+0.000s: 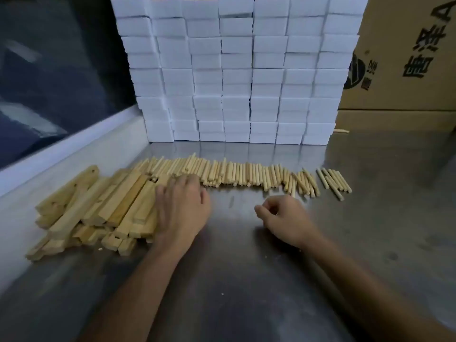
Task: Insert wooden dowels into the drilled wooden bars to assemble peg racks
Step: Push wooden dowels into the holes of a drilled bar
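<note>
On the metal table (234,280), a heap of drilled wooden bars (98,211) serves as the landmark for everything else. It lies at the table's left side, the bars piled loosely and mostly slanting the same way, one at the far left edge of the heap showing a small round hole. Just right of the heap and slightly farther from the person, a long row of wooden dowels (246,175) runs across the table, most lying side by side, with a few looser ones fanned out at the end farthest from the bars.

The left hand (182,206) rests palm down at the heap's right edge, where bars and dowels meet. Its fingers reach forward onto the wood, but whether they curl around a bar or merely press on it cannot be told, since the back of the hand hides the fingertips. The right hand (283,218) lies on bare metal well to the right of the heap and nearer the person than the dowel row, touching no dowel. Its fingers are curled loosely inward toward the thumb; nothing is seen between them.

Beyond the heap and the dowels stands a wall of stacked white boxes (234,70), and right of that a cardboard carton (407,58) with dark printing.
</note>
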